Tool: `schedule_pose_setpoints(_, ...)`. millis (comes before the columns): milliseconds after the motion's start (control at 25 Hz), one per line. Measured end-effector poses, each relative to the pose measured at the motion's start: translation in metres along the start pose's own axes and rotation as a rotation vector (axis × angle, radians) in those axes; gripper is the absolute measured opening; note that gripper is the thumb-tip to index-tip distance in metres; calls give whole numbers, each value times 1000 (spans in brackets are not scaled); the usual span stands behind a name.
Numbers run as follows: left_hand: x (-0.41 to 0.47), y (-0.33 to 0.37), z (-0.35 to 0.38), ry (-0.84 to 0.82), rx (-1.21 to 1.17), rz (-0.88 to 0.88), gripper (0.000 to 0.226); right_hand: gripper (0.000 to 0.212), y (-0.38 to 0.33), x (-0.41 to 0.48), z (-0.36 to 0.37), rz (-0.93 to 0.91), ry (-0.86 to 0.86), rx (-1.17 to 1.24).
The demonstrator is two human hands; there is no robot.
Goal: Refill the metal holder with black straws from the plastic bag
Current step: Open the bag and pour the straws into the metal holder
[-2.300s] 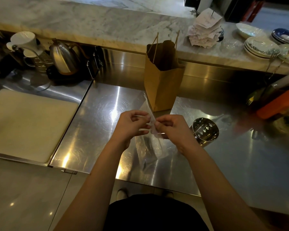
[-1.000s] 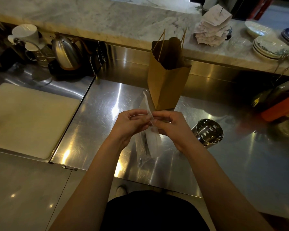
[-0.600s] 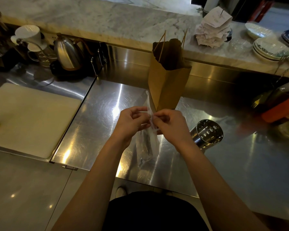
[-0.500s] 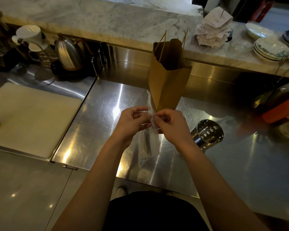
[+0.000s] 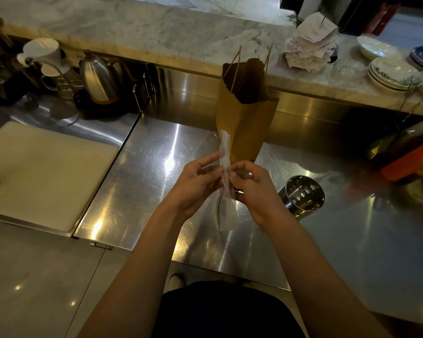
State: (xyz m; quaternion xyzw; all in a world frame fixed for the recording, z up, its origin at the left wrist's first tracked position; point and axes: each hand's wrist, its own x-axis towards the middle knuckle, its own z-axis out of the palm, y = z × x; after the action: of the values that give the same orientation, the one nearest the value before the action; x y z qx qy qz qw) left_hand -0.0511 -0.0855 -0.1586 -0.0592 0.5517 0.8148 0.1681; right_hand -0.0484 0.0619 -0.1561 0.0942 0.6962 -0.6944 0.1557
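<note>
A clear plastic bag (image 5: 225, 203) hangs upright over the steel counter (image 5: 352, 252), with dark straws faintly visible in its lower part. My left hand (image 5: 195, 184) and my right hand (image 5: 252, 189) both pinch the bag near its top, fingertips almost touching, and its loose end sticks up above them. The perforated metal holder (image 5: 303, 197) stands on the counter just right of my right hand; I see no straws in it.
A tall brown paper bag (image 5: 247, 123) stands right behind my hands. A white cutting board (image 5: 39, 174) lies at the left, a kettle (image 5: 98, 81) and white cups at the back left. Stacked plates (image 5: 393, 71) and paper slips sit on the marble ledge.
Both hands have kept pinching the bag's top and worked it with small finger moves. The bag's loose end now stands up straighter above the fingers. The holder has not moved.
</note>
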Motion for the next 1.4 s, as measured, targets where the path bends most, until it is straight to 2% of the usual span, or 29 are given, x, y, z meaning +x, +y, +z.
schedule_pose_setpoints(80, 0, 1, 3, 28, 102, 37, 38, 9, -1, -1, 0, -34, 36, -6)
schedule_pose_setpoints(240, 2, 3, 10, 129, 474, 94, 30, 11, -5, -3, -4, -66, 76, 35)
schedule_pose_setpoints(360, 1, 3, 14, 109, 565, 113, 18, 11, -8, -3, -8, -34, 83, 110)
schedule_pose_setpoints(440, 1, 3, 16, 69, 611, 114, 18, 11, -7, -2, -9, -22, 87, 105)
schedule_pose_setpoints(600, 0, 7, 17, -55, 478, 92, 21, 12, -8, -3, -10, 34, 21, 212)
schedule_pose_setpoints(760, -3, 9, 17, -51, 298, 71, 29, 17, -9, 1, -14, 82, -29, 363)
schedule_pose_setpoints(960, -1, 8, 15, -7, 368, 87, 24, 16, -13, -2, -16, 35, 5, 216)
schedule_pose_setpoints(1280, 1, 11, -4, 136, 512, 95, 17, 9, -19, -3, -35, -73, 213, -3)
schedule_pose_setpoints(1400, 0, 12, -4, 167, 554, 92, 15, 7, -19, -3, -37, -132, 291, -191)
